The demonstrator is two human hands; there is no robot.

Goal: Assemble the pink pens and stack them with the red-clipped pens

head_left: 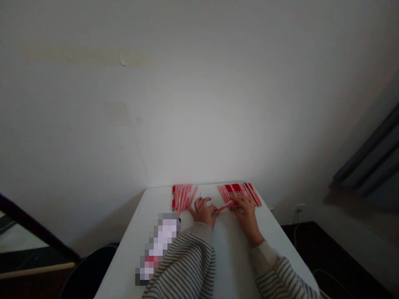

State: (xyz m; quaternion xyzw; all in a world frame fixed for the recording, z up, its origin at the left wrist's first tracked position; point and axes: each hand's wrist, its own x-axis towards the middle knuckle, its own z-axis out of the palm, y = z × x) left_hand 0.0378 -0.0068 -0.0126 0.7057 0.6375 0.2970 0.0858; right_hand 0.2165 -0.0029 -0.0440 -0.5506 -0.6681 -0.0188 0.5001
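A pink pen point(225, 206) lies slanted between my two hands, above the white table. My left hand point(203, 211) grips its lower left end between the fingertips. At its upper right end are the closed fingertips of my right hand point(245, 212). Left of my left hand is a row of pink pens point(183, 197) with a red piece at its left edge. Another group of pink pens point(252, 194), with red parts among them, lies at the back right, partly covered by my right hand. A small whitish piece point(201, 194) is just behind my left hand.
The white table point(230, 265) meets a grey wall point(199, 104) at the back. A long blurred-out object point(162, 245) lies on the table's left side. A dark round object point(90, 274) stands left of the table, and a dark curtain point(370, 162) hangs at the right.
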